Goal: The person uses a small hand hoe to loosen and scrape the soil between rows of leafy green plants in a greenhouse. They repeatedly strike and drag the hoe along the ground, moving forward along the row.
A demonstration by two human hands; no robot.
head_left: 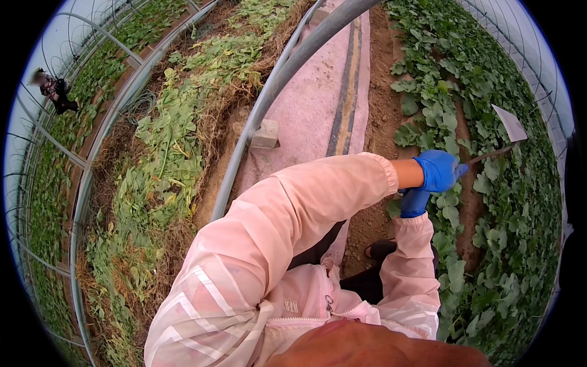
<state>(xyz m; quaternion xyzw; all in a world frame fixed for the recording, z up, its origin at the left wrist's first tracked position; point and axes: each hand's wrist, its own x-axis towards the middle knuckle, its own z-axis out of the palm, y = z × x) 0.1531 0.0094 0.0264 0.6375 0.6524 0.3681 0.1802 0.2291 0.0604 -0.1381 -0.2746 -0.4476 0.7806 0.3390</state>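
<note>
My left hand (438,170), in a blue glove, reaches across my body to the right and is closed at the near end of a hoe. The hoe's thin dark shank (491,154) runs out from the fingers to a pale, flat metal blade (510,124), held above the leafy green crop (497,192). Just below and behind the left hand is my right hand (414,204), also gloved in blue. Its fingers are mostly hidden by the left hand, so their grip does not show.
A grey metal hoop pipe (270,94) arches up close on the left, beside a concrete block (265,134). Pinkish ground cloth (302,105) lines the path, next to bare soil (380,82). Wilted vines (169,133) cover the left bed. Another person (55,91) is at far left.
</note>
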